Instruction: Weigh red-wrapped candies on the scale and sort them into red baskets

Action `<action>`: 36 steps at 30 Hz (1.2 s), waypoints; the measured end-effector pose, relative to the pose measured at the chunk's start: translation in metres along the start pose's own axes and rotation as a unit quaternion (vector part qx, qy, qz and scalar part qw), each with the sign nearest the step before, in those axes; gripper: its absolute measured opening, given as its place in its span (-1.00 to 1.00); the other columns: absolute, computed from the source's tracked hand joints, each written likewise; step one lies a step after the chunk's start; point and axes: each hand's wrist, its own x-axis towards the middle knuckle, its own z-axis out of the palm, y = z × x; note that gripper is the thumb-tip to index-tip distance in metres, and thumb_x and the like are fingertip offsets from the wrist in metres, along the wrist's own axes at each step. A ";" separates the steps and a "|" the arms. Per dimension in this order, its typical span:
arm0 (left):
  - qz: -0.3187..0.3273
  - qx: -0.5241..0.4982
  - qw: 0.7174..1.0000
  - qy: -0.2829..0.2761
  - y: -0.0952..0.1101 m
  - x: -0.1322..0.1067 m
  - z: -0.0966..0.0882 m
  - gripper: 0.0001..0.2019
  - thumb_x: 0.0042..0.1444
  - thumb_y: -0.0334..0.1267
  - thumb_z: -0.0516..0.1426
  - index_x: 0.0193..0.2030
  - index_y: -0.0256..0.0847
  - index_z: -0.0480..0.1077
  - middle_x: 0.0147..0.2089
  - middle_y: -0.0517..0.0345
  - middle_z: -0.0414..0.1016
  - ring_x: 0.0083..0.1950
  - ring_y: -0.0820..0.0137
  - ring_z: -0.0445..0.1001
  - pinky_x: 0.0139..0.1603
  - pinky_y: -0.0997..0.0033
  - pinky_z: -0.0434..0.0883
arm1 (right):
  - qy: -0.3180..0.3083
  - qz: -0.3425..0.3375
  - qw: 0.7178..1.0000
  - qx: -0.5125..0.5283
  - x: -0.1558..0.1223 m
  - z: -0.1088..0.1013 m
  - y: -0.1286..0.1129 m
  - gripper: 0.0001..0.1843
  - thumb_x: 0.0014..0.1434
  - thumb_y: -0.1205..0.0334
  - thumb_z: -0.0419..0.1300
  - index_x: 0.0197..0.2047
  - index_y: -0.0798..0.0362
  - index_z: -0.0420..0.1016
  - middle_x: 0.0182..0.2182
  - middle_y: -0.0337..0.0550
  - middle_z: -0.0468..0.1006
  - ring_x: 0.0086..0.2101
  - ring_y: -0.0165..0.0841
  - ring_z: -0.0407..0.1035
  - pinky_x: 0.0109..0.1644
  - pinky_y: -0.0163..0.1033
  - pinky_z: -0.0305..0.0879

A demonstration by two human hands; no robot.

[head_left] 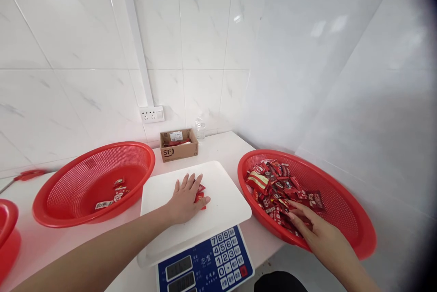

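My left hand (186,201) lies flat on the white pan of a scale (225,205), fingers stretched over a few small red candy packets (200,197). My right hand (312,227) reaches into the red mesh basket (344,219) on the right, fingers spread and resting on a heap of red wrapped candies (280,187). Whether those fingers pinch a packet is hidden by the pile. The scale's blue keypad and display (205,267) face me.
A second red basket (92,182) on the left holds a few packets. A small cardboard box (179,144) and a clear bottle (200,129) stand at the tiled back wall, under a socket (152,114). Another red bowl (7,226) sits at far left.
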 end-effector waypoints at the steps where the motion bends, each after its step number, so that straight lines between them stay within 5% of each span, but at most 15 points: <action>1: -0.013 -0.023 1.000 0.002 0.000 0.001 0.001 -0.22 0.15 0.23 -0.23 0.37 -0.21 -0.32 0.42 -0.02 -0.38 0.39 0.15 -0.49 0.31 -0.11 -0.31 | 0.000 -0.003 1.000 0.003 0.001 0.001 0.001 -0.47 0.06 -0.20 0.01 0.03 -0.18 0.40 -0.26 -0.21 0.59 -0.31 -0.21 0.48 -0.31 -0.20 0.37; 5: 0.027 -0.062 0.997 0.023 -0.006 0.003 -0.008 -0.32 0.19 0.08 -0.13 0.36 -0.21 -0.21 0.42 0.04 -0.31 0.40 0.20 -0.45 0.33 -0.01 -0.21 | -0.002 -0.004 1.000 0.010 0.002 0.004 0.004 -0.45 0.05 -0.21 0.00 0.05 -0.18 0.39 -0.18 -0.22 0.58 -0.27 -0.21 0.48 -0.26 -0.19 0.38; 11: 0.147 -0.040 0.988 -0.020 -0.022 0.002 -0.028 -0.62 0.26 -0.15 -0.17 0.06 -0.10 0.34 0.28 0.14 0.19 0.38 0.28 -0.11 0.33 0.14 -0.03 | 0.005 -0.009 1.000 -0.002 0.001 0.002 0.003 -0.46 0.06 -0.21 0.00 0.04 -0.18 0.40 -0.20 -0.22 0.59 -0.31 -0.24 0.48 -0.29 -0.21 0.38; 22: 0.084 0.001 0.996 0.016 -0.033 0.003 -0.036 -0.61 0.18 -0.22 -0.09 0.13 -0.04 0.30 0.12 0.14 0.37 0.15 0.26 0.26 0.12 0.26 0.25 | 0.002 0.005 1.000 -0.006 0.000 0.001 0.000 -0.45 0.06 -0.21 -0.01 0.04 -0.17 0.40 -0.25 -0.21 0.59 -0.34 -0.24 0.47 -0.31 -0.21 0.40; 27: 0.047 0.014 0.999 0.016 -0.026 -0.002 -0.037 -0.65 0.10 -0.05 0.03 0.00 -0.04 0.37 -0.05 0.08 0.43 -0.02 0.21 0.38 -0.07 0.25 0.35 | 0.014 -0.009 1.000 -0.004 -0.001 0.000 -0.001 -0.47 0.06 -0.19 0.01 0.02 -0.16 0.42 -0.27 -0.21 0.60 -0.37 -0.26 0.48 -0.35 -0.23 0.39; 30: 0.055 0.036 0.998 0.025 -0.022 -0.006 -0.038 -0.59 0.09 0.06 0.04 0.01 -0.08 0.36 -0.08 0.04 0.42 -0.02 0.18 0.37 -0.09 0.20 0.35 | 0.012 -0.006 1.000 -0.009 -0.001 0.001 0.000 -0.47 0.06 -0.20 0.00 0.02 -0.16 0.42 -0.26 -0.21 0.59 -0.35 -0.25 0.48 -0.35 -0.22 0.39; 32: 0.099 0.041 0.994 0.033 -0.020 -0.008 -0.038 -0.49 0.07 0.15 0.03 0.08 -0.08 0.33 0.07 -0.01 0.35 0.12 0.13 0.28 0.05 0.14 0.28 | 0.007 -0.002 1.000 -0.012 0.000 0.001 0.001 -0.46 0.06 -0.21 -0.01 0.03 -0.16 0.41 -0.27 -0.20 0.59 -0.34 -0.25 0.48 -0.33 -0.22 0.39; 36: 0.212 0.048 0.975 -0.048 -0.017 -0.013 -0.037 -0.31 -0.04 0.24 0.10 0.22 0.04 0.19 0.37 0.10 -0.02 0.38 0.04 -0.19 0.30 0.02 -0.05 | -0.002 -0.002 1.000 -0.012 0.001 0.000 0.000 -0.45 0.07 -0.21 -0.01 0.04 -0.16 0.40 -0.27 -0.19 0.59 -0.33 -0.23 0.47 -0.32 -0.20 0.38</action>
